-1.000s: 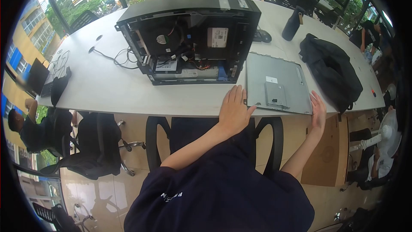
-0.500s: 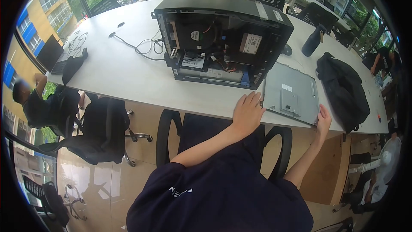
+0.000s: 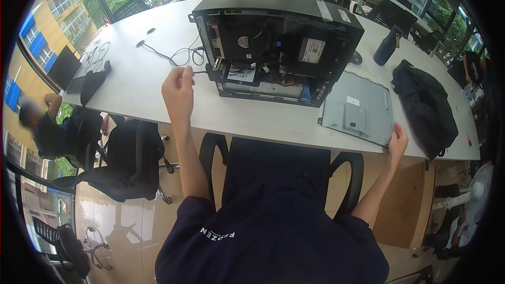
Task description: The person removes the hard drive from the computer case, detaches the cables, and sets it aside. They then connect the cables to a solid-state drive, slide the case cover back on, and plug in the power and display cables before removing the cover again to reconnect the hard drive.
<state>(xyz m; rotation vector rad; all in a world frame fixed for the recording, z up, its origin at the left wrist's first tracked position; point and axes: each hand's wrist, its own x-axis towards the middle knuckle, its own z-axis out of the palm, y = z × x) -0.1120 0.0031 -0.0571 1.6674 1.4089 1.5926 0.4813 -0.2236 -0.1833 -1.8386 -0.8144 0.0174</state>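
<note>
An opened desktop computer case (image 3: 286,1) stands on the table with its drive, fan and wiring exposed. My left hand (image 3: 178,94) is raised left of the case with its fingers curled, overlapping a dark cable (image 3: 201,72) that runs to the case. Whether the fingers grip this cable is hidden. To the right, the grey metal side panel (image 3: 372,106) lies flat by the table's front edge. My right hand (image 3: 398,141) has its thumb and fingers closed at the panel's near right corner.
Right of the panel lies a black bag (image 3: 425,106), with a dark bottle (image 3: 387,47) and a mouse (image 3: 356,58) behind it. A laptop (image 3: 64,66) stands at the table's left end, near a seated person (image 3: 55,134). An office chair (image 3: 273,173) is before me.
My left hand has left the near left corner of the side panel and swung left to beside the case. My right hand stays at the panel's corner. The view has shifted slightly.
</note>
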